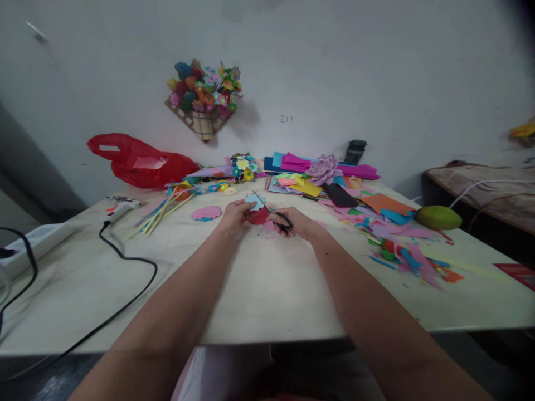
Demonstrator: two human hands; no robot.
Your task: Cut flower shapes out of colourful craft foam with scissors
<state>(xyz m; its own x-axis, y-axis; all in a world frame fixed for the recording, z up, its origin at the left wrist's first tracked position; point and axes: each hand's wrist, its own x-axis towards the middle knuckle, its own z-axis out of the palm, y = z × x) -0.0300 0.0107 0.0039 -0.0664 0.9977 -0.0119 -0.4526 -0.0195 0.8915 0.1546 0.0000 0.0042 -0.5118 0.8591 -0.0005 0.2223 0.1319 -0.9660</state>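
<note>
1. Both bare forearms are reaching forward from the bottom edge, converging over the middle of the pale worktop [267,289].
2. Left hand [236,214] is curling its fingers closed around a red paper piece [258,216], pinching it just above the worktop.
3. Right hand [297,223] is gripping black-handled scissors [273,210], fingers closed through the handles, with the blades pointing up and left over the red piece; how far the blades are parted is too small to tell.
4. A blue paper shape [253,199] is lying just behind the scissors' tips, and a pink scalloped cutout [207,212] is sitting to the left.
5. Coloured paper scraps [401,250] are spreading out on the right near a green mango [438,218].
6. A glue gun [121,207] is resting at the left, its black cord [125,259] trailing toward the near edge.
7. Farther back, a red plastic bag [142,161] is leaning against the wall, where a paper flower basket [204,97] is hanging.
</note>
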